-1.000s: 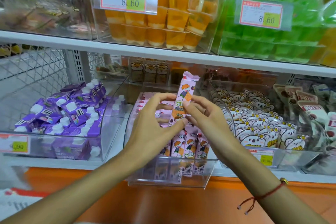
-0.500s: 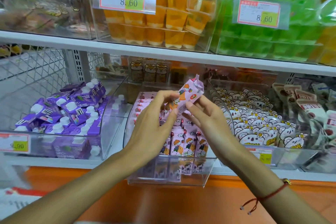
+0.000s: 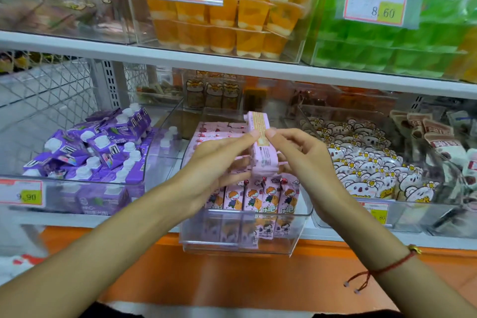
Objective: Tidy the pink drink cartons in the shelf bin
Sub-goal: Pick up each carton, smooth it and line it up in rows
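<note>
A clear plastic shelf bin (image 3: pixel 296 230) sits at the middle of the lower shelf and holds several pink drink cartons (image 3: pixel 268 196) with a cartoon child, upright in a front row, with more lying flat behind. Above the bin I hold one pink carton (image 3: pixel 262 147) upright, its narrow printed side facing me. My left hand (image 3: pixel 219 157) pinches its left edge and my right hand (image 3: pixel 296 152) pinches its right edge with fingertips. My hands hide the middle of the bin.
A bin of purple capped cartons (image 3: pixel 98 152) stands to the left, a bin of koala snack packs (image 3: pixel 369 170) to the right. Orange jelly cups (image 3: pixel 232 20) and green jelly packs (image 3: pixel 387 41) fill the upper shelf. The orange shelf base (image 3: pixel 232 279) runs below.
The held carton has turned from its cartoon front, through a tilt, to its narrow side facing me. Both hands have stayed on it above the bin.
</note>
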A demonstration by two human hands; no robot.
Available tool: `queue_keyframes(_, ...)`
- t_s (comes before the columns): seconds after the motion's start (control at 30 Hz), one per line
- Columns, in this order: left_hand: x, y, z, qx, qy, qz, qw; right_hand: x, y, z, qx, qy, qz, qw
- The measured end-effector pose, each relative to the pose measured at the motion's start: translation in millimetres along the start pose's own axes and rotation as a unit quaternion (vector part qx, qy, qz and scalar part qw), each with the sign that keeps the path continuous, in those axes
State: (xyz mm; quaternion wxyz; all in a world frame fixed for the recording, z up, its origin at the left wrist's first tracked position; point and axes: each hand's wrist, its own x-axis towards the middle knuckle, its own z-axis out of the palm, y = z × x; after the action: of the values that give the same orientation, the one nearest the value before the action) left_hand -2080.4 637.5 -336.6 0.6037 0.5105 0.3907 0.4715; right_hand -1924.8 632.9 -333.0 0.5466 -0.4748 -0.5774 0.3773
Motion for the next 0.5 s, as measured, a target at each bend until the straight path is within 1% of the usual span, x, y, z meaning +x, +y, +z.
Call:
queue_keyframes(0.03,0.2,0.8,0.1,-0.03,-0.006,-0.035,0.999,0.0,0.2,0.8,0.001,-0.002,0.009,1.0)
queue_keyframes(0.1,1.1,1.1,0.3,-0.063,-0.008,-0.063,0.996,0.3,0.5,1.8,0.01,-0.01,0.02,1.0)
queue_keyframes(0.23,2.2,0.2,-2.1,-0.044,-0.019,-0.054,0.997,0.0,-1.3,0.9,0.012,-0.018,0.025,0.999)
queue_keyframes(0.3,2.2,0.5,-4.4,-0.003,-0.034,-0.018,0.999,-0.1,-0.7,-0.5,0.0,-0.02,0.014,1.0)
queue_keyframes(0.37,2.7,0.1,-6.6,0.068,-0.026,0.058,0.996,-0.1,0.8,-3.1,-0.018,-0.034,-0.021,0.999)
queue_keyframes(0.43,3.1,0.1,-8.7,0.128,-0.007,0.144,0.981,-1.0,1.3,-5.6,-0.033,-0.063,-0.071,0.995)
queue_keyframes(0.5,2.9,-0.6,-10.2,0.151,-0.022,0.201,0.968,-2.7,0.8,-6.9,-0.042,-0.084,-0.11,0.99)
